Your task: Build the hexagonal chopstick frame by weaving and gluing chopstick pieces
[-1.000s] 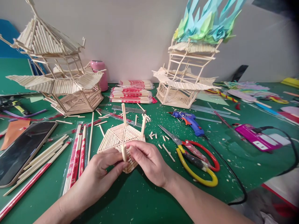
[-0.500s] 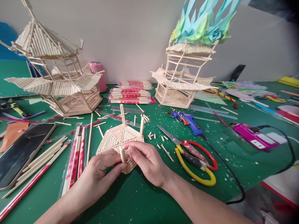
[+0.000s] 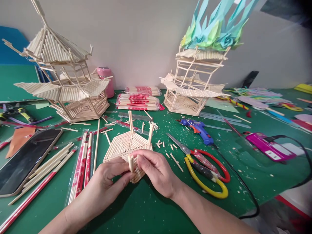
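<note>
A six-sided base (image 3: pixel 129 142) made of wooden sticks lies on the green table in front of me, with two upright posts at its far and right corners. At the near corner stands a short stick post (image 3: pixel 131 164). My left hand (image 3: pixel 110 180) is closed on that post from the left, thumb and fingers on either side of it. My right hand (image 3: pixel 156 170) is curled against the post's right side, thumb and forefinger close together by its top. Its other fingers are partly hidden over the base's near right edge.
Two stick pavilions, left (image 3: pixel 80 87) and right (image 3: pixel 190 87), stand at the back, with packs of chopsticks (image 3: pixel 137 101) between them. Scissors (image 3: pixel 207 172) and a blue glue gun (image 3: pixel 198 128) with a black cord lie right. A phone (image 3: pixel 29 159) and loose sticks (image 3: pixel 48 162) lie left.
The whole view has shifted slightly, so everything sits a little further right and lower. Both hands keep nearly the same hold at the near post.
</note>
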A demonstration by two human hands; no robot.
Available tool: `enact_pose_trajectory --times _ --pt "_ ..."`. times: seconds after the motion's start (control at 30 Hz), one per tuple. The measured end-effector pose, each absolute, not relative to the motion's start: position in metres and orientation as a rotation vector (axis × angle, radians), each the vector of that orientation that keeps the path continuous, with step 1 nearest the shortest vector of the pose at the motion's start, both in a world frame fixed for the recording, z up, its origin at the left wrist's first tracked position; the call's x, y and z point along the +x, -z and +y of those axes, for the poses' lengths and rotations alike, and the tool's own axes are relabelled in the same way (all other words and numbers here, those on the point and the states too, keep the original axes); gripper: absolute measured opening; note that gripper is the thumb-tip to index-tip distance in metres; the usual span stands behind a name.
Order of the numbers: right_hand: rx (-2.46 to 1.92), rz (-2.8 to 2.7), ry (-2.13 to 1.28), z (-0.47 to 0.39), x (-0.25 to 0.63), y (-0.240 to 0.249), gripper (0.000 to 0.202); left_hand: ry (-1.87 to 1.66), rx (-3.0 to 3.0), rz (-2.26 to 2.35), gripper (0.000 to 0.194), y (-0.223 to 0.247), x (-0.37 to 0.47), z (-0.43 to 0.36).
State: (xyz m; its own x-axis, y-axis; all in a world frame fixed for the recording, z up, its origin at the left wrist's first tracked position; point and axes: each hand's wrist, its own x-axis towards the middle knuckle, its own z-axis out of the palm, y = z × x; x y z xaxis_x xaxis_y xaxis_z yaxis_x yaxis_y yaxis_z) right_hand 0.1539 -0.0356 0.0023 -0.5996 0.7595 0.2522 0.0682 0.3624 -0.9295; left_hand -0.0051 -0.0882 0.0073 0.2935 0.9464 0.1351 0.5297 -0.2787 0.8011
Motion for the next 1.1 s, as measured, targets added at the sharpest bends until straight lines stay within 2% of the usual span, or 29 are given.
enact_pose_trajectory --times 0.8,1.1 --pt "-0.735 -1.915 -1.309 -0.036 0.154 -0.001 0.023 -0.801 1.895 1.265 0.018 -0.004 -0.008 -0.086" --pt "-0.726 -1.481 -1.194 -0.035 0.17 0.003 0.026 -0.765 1.916 1.293 0.024 -0.005 -0.007 -0.086"
